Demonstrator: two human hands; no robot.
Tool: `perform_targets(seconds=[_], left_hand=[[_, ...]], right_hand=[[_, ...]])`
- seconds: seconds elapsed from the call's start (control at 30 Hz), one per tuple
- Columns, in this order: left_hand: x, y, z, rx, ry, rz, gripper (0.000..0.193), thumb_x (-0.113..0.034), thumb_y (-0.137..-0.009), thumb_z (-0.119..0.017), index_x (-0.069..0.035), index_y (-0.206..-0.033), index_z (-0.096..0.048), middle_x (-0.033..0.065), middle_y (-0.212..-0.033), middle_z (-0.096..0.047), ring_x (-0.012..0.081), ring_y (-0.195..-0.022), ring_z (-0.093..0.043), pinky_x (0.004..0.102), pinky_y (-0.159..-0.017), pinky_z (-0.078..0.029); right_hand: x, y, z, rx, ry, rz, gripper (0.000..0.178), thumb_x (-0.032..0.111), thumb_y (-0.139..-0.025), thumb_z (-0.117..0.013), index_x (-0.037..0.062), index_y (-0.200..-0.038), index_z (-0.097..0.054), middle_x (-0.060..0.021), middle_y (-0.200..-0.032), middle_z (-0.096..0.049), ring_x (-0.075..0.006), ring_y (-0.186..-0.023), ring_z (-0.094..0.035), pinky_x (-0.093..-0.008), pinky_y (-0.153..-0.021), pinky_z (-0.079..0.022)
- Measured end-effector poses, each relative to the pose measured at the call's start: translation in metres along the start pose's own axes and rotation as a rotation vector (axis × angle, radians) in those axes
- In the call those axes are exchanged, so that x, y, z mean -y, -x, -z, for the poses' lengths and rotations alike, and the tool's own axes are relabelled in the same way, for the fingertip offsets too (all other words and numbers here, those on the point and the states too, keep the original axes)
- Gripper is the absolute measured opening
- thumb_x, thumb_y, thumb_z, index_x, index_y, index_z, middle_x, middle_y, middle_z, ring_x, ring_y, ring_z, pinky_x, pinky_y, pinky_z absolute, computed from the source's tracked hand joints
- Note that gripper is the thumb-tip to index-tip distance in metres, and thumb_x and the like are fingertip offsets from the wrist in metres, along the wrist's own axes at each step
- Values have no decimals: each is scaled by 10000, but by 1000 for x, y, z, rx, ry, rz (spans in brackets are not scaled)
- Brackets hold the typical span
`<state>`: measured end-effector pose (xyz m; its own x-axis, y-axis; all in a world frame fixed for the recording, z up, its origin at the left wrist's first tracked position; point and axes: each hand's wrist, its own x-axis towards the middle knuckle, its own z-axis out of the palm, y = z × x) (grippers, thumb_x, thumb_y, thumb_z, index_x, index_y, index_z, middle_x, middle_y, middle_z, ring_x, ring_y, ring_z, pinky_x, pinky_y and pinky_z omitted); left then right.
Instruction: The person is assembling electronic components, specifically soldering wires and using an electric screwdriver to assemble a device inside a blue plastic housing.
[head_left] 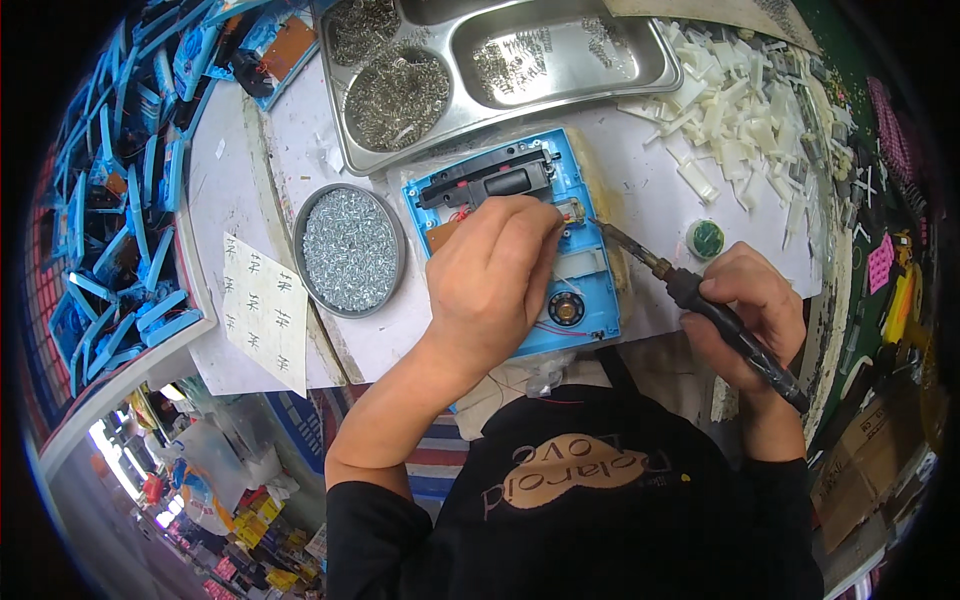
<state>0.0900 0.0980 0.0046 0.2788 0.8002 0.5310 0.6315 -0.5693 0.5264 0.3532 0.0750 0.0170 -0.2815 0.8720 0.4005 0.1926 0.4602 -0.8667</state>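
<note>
In front of me lies an open blue plastic housing (588, 292). It holds a black mechanism (490, 183), a brown circuit board (440, 236), a small round speaker (566, 308) and thin red wires. My left hand (490, 275) is over the housing with its fingers pinched together at a small metal part (573, 212); what they hold is hidden beneath them. In my right hand (748, 315) is a soldering iron (715, 305) with a black handle, gripped between thumb and fingers. Its tip points left, close by the small metal part on the housing's right side.
Left of the housing, a round grey dish (300, 240) holds many small screws. A steel compartment tray (560, 100) with springs stands behind. White plastic pieces (745, 120) are heaped at far right, near a small round green-topped tin (705, 239). More blue housings (125, 235) crowd the left.
</note>
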Motion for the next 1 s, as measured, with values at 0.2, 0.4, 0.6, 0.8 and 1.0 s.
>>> perform_targets(seconds=[0.2, 0.4, 0.6, 0.8, 1.0], left_hand=[[-1, 0, 0, -5, -16, 9, 243, 10, -803, -774, -32, -1011, -656, 108, -908, -673, 276, -738, -674, 359, -626, -525], [1, 1, -2, -2, -25, 9, 241, 8, -803, -771, -33, -1013, -661, 108, -915, -673, 278, -742, -675, 359, -629, -527], [0, 1, -1, 6, -36, 19, 234, 5, -801, -769, -36, -1009, -670, 108, -922, -670, 278, -745, -676, 360, -630, -529], [-4, 1, 3, 52, -33, 50, 260, 92, -785, -754, -14, -1000, -652, 132, -916, -686, 301, -777, -674, 358, -679, -540], [-5, 1, 2, 37, -39, 50, 246, 57, -793, -758, -22, -1005, -663, 124, -923, -680, 294, -767, -674, 360, -660, -536]], right_hand=[[1, -1, -2, 11, 3, 0, 287, 52, -765, -851, 10, -981, -668, -83, -775, -657, -185, -627, -574, -288, -558, -422], [0, -2, -4, 8, 6, 9, 284, 49, -764, -849, 8, -977, -666, -84, -764, -656, -183, -621, -572, -284, -552, -419], [0, -6, -6, 25, 17, 18, 283, 35, -762, -844, 7, -976, -661, -81, -747, -646, -186, -614, -574, -285, -544, -417], [0, -8, -6, 36, 37, 48, 296, 35, -761, -847, 7, -987, -658, -84, -748, -649, -192, -615, -577, -288, -543, -420], [1, -6, -2, 15, 46, 48, 309, 36, -755, -856, 9, -991, -658, -87, -755, -654, -199, -625, -585, -293, -550, -431]])
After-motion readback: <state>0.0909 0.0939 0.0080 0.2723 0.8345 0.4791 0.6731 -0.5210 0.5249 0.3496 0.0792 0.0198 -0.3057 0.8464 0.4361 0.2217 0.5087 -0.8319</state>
